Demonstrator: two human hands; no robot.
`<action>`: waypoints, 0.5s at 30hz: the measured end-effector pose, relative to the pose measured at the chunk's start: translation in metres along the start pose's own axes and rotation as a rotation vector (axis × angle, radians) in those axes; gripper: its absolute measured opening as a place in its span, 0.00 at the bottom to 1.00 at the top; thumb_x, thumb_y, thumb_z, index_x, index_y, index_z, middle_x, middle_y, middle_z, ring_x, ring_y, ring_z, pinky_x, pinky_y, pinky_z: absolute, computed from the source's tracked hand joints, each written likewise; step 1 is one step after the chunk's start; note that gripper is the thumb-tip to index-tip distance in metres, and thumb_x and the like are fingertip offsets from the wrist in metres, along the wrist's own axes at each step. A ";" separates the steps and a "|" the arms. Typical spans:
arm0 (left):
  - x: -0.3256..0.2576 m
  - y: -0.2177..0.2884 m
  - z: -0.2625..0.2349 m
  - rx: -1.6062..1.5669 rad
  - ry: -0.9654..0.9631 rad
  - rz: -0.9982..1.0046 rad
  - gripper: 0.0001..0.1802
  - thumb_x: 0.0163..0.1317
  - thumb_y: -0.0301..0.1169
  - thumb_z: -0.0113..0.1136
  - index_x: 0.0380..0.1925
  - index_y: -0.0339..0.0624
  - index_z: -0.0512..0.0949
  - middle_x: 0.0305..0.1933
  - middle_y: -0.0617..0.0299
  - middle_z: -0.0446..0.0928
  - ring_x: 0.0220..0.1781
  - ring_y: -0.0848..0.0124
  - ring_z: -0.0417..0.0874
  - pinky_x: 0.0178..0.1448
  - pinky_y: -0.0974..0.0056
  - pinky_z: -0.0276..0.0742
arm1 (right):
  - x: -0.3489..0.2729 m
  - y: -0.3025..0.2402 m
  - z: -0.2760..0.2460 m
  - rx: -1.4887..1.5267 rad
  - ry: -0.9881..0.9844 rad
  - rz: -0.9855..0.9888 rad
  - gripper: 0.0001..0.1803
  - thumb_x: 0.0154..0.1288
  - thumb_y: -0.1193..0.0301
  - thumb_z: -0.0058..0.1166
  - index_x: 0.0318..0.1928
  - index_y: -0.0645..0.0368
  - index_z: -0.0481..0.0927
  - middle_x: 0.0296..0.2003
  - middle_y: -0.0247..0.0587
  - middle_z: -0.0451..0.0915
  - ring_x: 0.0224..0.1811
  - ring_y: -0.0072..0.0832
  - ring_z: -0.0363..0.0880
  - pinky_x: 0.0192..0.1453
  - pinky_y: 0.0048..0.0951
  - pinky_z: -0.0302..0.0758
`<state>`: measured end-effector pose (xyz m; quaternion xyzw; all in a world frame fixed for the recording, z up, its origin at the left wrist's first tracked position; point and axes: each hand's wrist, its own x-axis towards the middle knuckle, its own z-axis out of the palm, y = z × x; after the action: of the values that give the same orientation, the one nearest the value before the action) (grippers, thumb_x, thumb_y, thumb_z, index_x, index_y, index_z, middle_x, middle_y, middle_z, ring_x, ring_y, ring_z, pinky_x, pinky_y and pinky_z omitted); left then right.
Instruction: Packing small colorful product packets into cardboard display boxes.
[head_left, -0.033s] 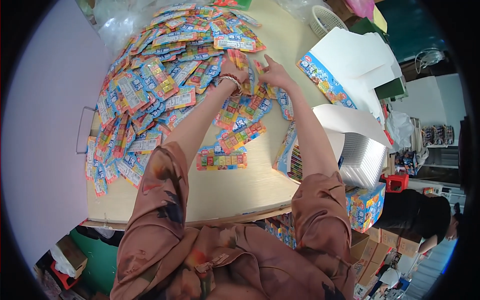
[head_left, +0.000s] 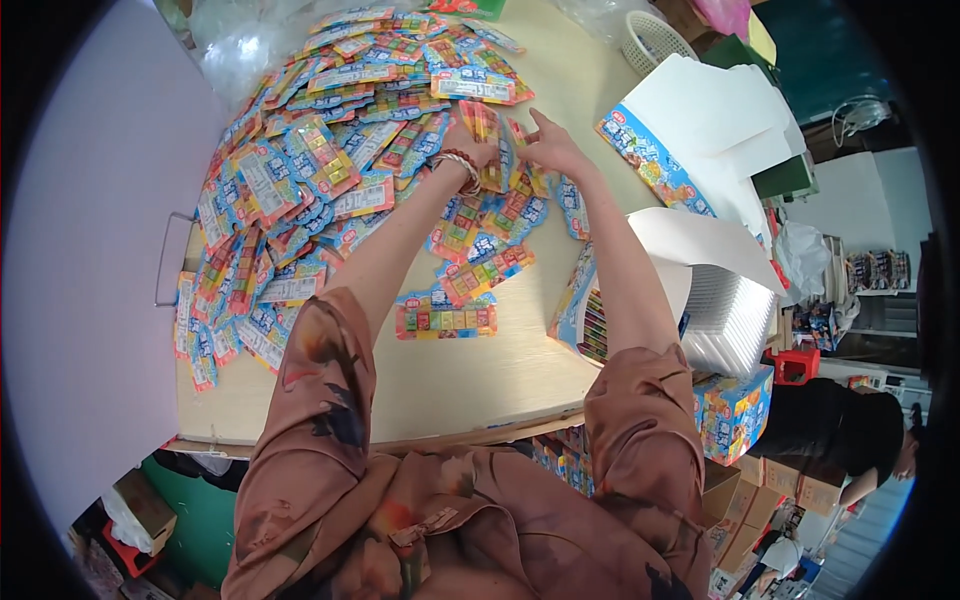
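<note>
My left hand (head_left: 477,146), with a beaded bracelet at the wrist, is closed on colourful candy blister packs (head_left: 478,118) that stand upright in it. Close on its right is my right hand (head_left: 557,152), its index finger stretched out and apart from the thumb. The thumb side meets the edge of the packs between the hands; its lower fingers are partly hidden. A large heap of similar candy packs (head_left: 330,155) spreads over the table to the left and behind. Below the hands several loose packs (head_left: 487,272) overlap, and one pack (head_left: 446,314) lies flat nearest me.
An open display box (head_left: 655,160) with white flaps stands at the right. Nearer, another open box (head_left: 567,305) holds packs, beside stacked clear plastic trays (head_left: 728,318). A white basket (head_left: 655,42) is at the back. A person in black (head_left: 830,425) is at far right.
The view has shifted very slightly. The packs between my hands have turned a little, and their faces show more; both hands stay in nearly the same place.
</note>
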<state>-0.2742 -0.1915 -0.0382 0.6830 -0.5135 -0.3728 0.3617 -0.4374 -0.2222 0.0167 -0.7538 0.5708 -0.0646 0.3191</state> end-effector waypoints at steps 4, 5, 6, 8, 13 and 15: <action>0.012 -0.072 -0.026 -0.721 -0.276 -0.032 0.21 0.52 0.33 0.66 0.46 0.39 0.76 0.42 0.58 0.81 0.44 0.65 0.84 0.46 0.57 0.81 | 0.000 -0.058 0.025 0.310 -0.175 -0.034 0.51 0.56 0.68 0.62 0.73 0.63 0.44 0.53 0.52 0.77 0.46 0.30 0.81 0.42 0.34 0.84; 0.007 -0.061 -0.026 -1.063 -0.479 -0.110 0.19 0.54 0.34 0.65 0.45 0.39 0.76 0.41 0.58 0.80 0.43 0.65 0.84 0.44 0.56 0.82 | -0.003 -0.057 0.030 0.456 -0.195 0.002 0.47 0.59 0.74 0.58 0.72 0.68 0.42 0.53 0.53 0.76 0.48 0.33 0.81 0.44 0.33 0.84; -0.013 -0.025 -0.021 -1.053 -0.504 -0.417 0.19 0.57 0.39 0.63 0.44 0.40 0.76 0.39 0.60 0.80 0.40 0.66 0.84 0.38 0.55 0.84 | -0.008 -0.034 0.025 0.470 -0.155 0.047 0.47 0.59 0.74 0.58 0.72 0.68 0.42 0.53 0.53 0.76 0.48 0.33 0.81 0.44 0.33 0.84; -0.020 -0.027 -0.028 -0.971 -0.391 -0.301 0.19 0.57 0.38 0.65 0.45 0.39 0.76 0.39 0.60 0.80 0.39 0.68 0.84 0.39 0.60 0.82 | -0.007 -0.043 0.034 0.585 -0.120 0.052 0.44 0.61 0.77 0.54 0.72 0.69 0.43 0.55 0.52 0.75 0.50 0.34 0.79 0.46 0.32 0.84; -0.026 -0.052 -0.045 -0.684 -0.158 -0.122 0.18 0.49 0.31 0.71 0.40 0.37 0.79 0.38 0.60 0.82 0.36 0.69 0.84 0.41 0.65 0.79 | -0.015 -0.047 0.027 0.490 -0.091 0.070 0.39 0.60 0.73 0.55 0.69 0.66 0.51 0.54 0.51 0.76 0.53 0.35 0.78 0.48 0.34 0.83; -0.040 -0.041 -0.052 -0.760 -0.222 -0.122 0.18 0.48 0.29 0.71 0.40 0.36 0.79 0.37 0.60 0.82 0.36 0.69 0.84 0.41 0.64 0.80 | -0.023 -0.025 0.023 -0.195 0.163 0.075 0.34 0.58 0.61 0.61 0.62 0.65 0.68 0.49 0.51 0.80 0.51 0.40 0.81 0.48 0.39 0.80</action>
<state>-0.2181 -0.1380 -0.0446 0.4853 -0.3337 -0.6284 0.5082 -0.4144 -0.1886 0.0188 -0.7517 0.6262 -0.0579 0.1988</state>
